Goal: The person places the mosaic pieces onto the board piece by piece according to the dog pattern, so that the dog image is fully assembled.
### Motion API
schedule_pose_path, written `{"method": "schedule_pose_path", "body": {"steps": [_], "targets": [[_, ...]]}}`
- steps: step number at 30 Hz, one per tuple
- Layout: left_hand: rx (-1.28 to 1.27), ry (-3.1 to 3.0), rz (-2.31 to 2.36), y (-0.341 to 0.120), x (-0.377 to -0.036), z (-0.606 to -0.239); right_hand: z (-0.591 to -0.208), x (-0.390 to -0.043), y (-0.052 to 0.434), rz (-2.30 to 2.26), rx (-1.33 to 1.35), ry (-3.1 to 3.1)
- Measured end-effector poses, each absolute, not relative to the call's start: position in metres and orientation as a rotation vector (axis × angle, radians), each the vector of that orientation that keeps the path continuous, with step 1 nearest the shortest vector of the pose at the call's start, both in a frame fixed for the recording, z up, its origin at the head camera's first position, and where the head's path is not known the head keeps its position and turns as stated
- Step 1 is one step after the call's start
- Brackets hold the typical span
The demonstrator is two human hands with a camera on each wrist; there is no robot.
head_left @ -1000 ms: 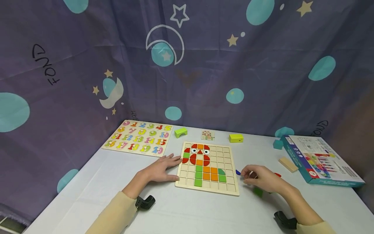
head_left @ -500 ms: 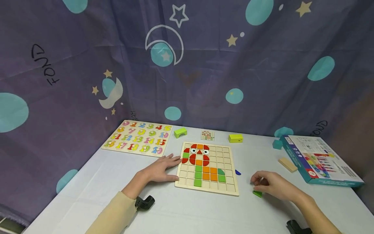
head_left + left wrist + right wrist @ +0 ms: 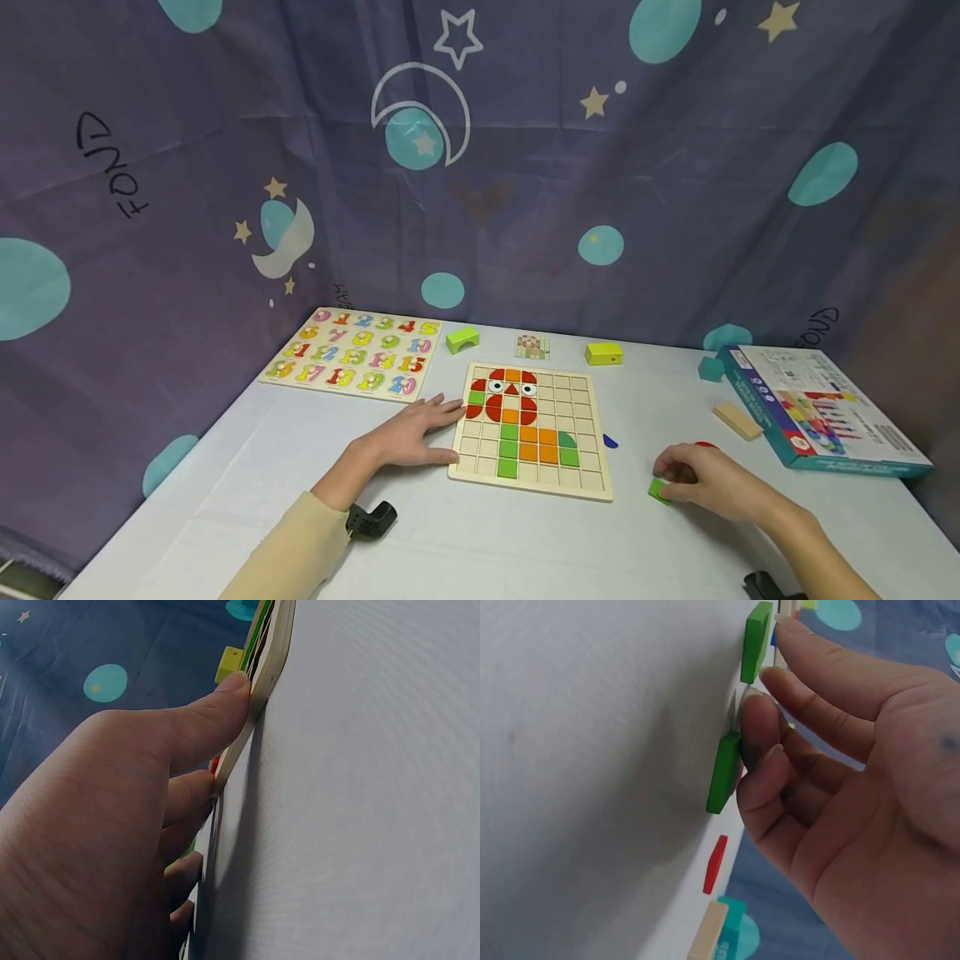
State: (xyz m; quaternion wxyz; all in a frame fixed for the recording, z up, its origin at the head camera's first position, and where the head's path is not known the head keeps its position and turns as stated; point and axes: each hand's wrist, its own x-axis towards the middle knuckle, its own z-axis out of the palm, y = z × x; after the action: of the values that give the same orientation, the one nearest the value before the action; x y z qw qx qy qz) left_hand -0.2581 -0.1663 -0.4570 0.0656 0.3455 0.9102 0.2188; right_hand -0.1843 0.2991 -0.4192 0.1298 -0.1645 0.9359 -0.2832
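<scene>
My left hand [image 3: 415, 432] lies at the left edge of a wooden grid board [image 3: 592, 433]. Its thumb and fingertips touch that edge, fingers extended. Red, orange and green tiles form a figure on the board. To the right, my right hand [image 3: 708, 479] is low over the table with loosely bent fingers. Its thumb and index fingertip are at a green tile [image 3: 756, 641], with a gap between them and no clear pinch. A second green tile [image 3: 724, 774] lies by the other fingers, hidden under the hand in the head view.
Right of the board lies a blue piece [image 3: 611, 442]; a red piece [image 3: 705, 444] is beyond my right hand. A wooden block [image 3: 738, 422], a teal block [image 3: 712, 369] and a box [image 3: 832, 408] stand farther right. Behind are a number puzzle [image 3: 352, 354], a pattern card [image 3: 532, 347] and two green blocks [image 3: 603, 354].
My right hand has drawn back from beside the blue piece, toward the right and nearer to me, to the green tile. The left hand stays at the board's edge.
</scene>
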Motion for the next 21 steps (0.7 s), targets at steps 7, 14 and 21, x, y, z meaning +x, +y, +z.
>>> {"method": "schedule_pose_path", "body": {"steps": [7,14,21], "targets": [[1.036,2.743,0.655,-0.166,-0.258,-0.457,-0.419,-0.183,0.295,-0.801,-0.421,2.736],[1.033,2.741,0.676,-0.166,-0.257,-0.456,-0.42,-0.182,0.29,-0.794,-0.405,2.744],[1.038,2.735,0.688,-0.166,-0.257,-0.455,-0.421,-0.182,0.286,-0.82,-0.429,2.729]]}}
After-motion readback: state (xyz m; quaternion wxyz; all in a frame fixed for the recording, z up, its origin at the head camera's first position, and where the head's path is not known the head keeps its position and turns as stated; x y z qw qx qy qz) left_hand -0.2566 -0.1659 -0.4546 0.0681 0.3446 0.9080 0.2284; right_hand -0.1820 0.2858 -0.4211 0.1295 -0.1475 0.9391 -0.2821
